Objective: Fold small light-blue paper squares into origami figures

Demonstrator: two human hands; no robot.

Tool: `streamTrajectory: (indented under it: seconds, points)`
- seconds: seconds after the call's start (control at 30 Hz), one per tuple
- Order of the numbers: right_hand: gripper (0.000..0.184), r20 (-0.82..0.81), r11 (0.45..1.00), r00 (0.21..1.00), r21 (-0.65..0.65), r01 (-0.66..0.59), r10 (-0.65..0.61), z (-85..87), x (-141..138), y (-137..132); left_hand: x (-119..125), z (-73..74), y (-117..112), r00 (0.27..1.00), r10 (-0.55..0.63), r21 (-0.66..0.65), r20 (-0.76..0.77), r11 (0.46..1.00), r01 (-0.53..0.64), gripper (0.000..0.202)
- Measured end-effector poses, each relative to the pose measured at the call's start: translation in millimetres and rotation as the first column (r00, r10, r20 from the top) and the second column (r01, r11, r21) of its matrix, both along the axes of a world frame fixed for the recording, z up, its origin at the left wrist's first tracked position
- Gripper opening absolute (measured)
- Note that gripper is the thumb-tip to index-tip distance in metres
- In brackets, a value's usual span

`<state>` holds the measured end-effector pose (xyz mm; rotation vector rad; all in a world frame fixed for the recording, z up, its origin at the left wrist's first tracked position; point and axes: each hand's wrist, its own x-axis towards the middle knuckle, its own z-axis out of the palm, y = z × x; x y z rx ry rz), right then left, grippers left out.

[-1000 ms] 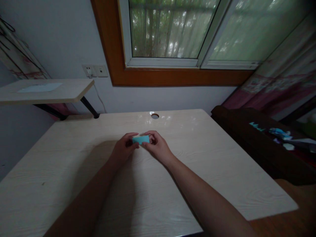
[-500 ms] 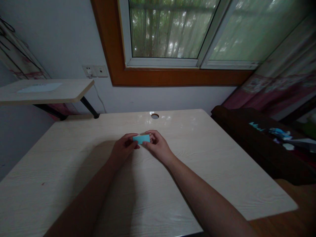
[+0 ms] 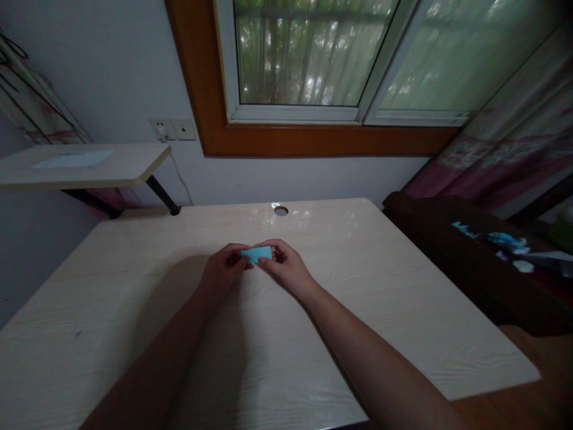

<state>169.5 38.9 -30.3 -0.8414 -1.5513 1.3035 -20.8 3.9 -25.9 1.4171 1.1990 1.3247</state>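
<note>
A small light-blue rectangular piece [image 3: 256,255], which looks like folded paper, is held between both hands above the table. My left hand [image 3: 222,266] pinches its left end, with the thumb on the near face. On the other end, my right hand [image 3: 286,263] grips with thumb and fingers. Part of the fingers on each side is hidden behind the piece and the hands.
The pale wooden table [image 3: 371,316] has a round cable hole [image 3: 281,211] at its back edge. A raised shelf [image 3: 89,173] on black legs stands at the left. To the right, a dark wooden piece of furniture [image 3: 430,251] bears light-blue scraps [image 3: 508,242].
The blue piece and the fingers have shifted very slightly toward me. Both hands keep their hold on it.
</note>
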Motion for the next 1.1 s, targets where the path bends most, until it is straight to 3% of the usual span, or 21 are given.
streamTrajectory:
  seconds: [0.53,1.1]
  points:
    - [0.028,0.03,0.998,0.999,0.044,0.041,-0.042,1.1,0.3,-1.2,-2.1,-6.2,1.2,0.999,-0.046,0.018,-0.009,0.999,0.046,0.034]
    - [0.032,0.012,0.999,1.0,0.031,0.029,-0.029,0.6,0.3,-0.5,-0.2,-1.0,-0.5,1.0,-0.029,-0.012,0.004,1.0,0.029,0.032]
